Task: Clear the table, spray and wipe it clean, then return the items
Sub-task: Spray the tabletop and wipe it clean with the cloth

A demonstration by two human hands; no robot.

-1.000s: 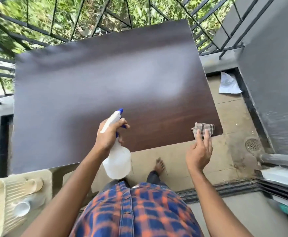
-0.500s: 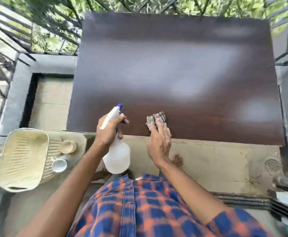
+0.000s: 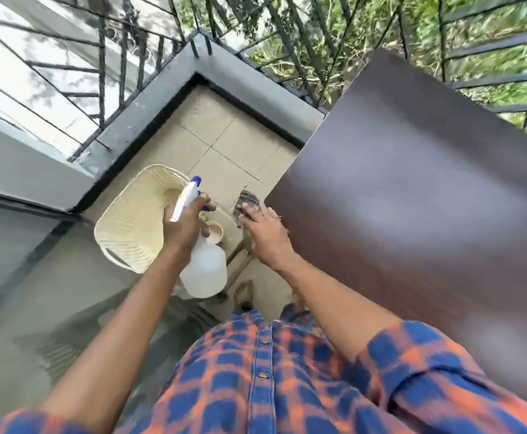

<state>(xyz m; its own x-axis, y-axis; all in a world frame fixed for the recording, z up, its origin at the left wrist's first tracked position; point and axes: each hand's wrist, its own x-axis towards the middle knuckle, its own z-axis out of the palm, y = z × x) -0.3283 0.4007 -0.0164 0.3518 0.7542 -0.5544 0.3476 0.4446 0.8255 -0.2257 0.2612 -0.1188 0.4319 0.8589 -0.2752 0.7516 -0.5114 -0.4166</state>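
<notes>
Nearest, the left hand (image 3: pixel 185 227) grips the neck of the spray bottle (image 3: pixel 206 274), fingers (image 3: pixel 202 204) clenched round it with one on the blue trigger, the nozzle pointing away from the worktop (image 3: pixel 412 230) and over the basket (image 3: pixel 127 220). A squeeze now would likely wet the basket and the tan cup (image 3: pixel 215 234) beside it, not the surface to be cleaned. The bottle's body hangs just above that cup, so lowering the arm carelessly could knock it over. To the right, the right hand (image 3: pixel 265 238) lies over the checked cloth (image 3: pixel 247 198) at the near left corner of the worktop. The fingers look fairly straight, and whether a thumb pinches the cloth underneath cannot be told. The cloth shows mostly past the corner, so a loose hold could drop it onto the tiled floor (image 3: pixel 224 142) and dirty it. The dark worktop carries nothing in view. Beyond the basket the railing (image 3: pixel 99 89) has wide gaps, so a light item nudged off that way might slip through.
</notes>
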